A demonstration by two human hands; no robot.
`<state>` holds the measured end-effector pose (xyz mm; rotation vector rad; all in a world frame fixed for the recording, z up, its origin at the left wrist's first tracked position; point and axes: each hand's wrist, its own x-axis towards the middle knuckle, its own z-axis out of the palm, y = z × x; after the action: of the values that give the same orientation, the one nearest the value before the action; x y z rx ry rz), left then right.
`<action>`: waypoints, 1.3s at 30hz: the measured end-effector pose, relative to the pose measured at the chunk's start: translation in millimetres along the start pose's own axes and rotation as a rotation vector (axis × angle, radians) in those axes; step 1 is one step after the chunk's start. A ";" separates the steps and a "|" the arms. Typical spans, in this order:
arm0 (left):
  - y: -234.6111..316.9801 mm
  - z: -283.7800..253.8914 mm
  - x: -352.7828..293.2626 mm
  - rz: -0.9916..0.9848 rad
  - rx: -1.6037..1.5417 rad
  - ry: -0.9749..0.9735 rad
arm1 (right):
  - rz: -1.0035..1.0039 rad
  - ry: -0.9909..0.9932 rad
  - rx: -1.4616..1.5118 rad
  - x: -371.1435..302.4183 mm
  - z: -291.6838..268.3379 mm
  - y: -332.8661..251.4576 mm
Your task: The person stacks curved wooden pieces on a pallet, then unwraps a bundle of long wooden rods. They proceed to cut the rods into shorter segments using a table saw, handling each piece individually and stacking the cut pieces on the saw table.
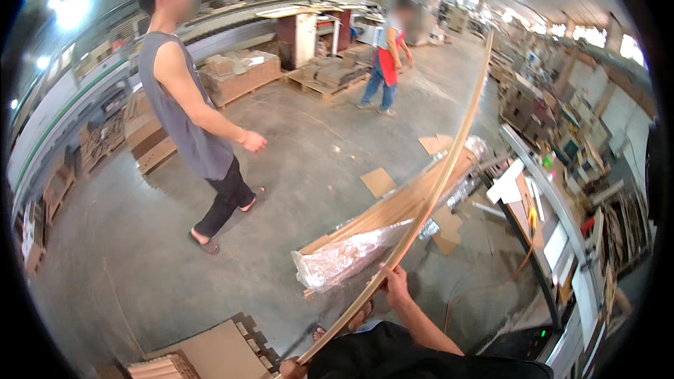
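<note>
A very long, thin wooden strip (449, 161) runs from the lower edge far up toward the top right. My right hand (395, 285) is closed around it in front of my body. Lower down, my left hand (292, 369) grips the strip close to the picture's bottom edge, only partly in view. Beyond the strip, a bundle of similar wooden strips (382, 219) lies low on the floor, partly wrapped in clear plastic film (345, 261). The held strip crosses over that bundle and hides some of it.
A person in a grey sleeveless top (175, 91) walks at the left; another in a red apron (388, 63) stands farther off. Cardboard pieces (379, 182) lie by the bundle. A metal-framed workbench (554, 203) stands right. Near lower left is a cardboard-topped stack (210, 352).
</note>
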<state>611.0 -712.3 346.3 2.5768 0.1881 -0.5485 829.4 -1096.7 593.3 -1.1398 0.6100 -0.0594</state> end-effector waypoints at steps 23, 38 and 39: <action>438.8 -38.5 -9.3 1.088 0.075 0.106 | -0.860 0.634 0.806 -181.9 -375.7 -129.6; 711.4 33.5 28.3 1.572 0.036 0.032 | -1.152 1.193 0.498 -316.0 -635.7 -182.4; 731.2 33.6 32.5 1.587 0.046 0.038 | -1.169 1.295 0.462 -334.9 -661.5 -177.2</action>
<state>797.1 -1362.5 628.0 1.9154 -1.6623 0.1336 275.4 -1608.0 706.5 -0.7438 0.8749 -1.9458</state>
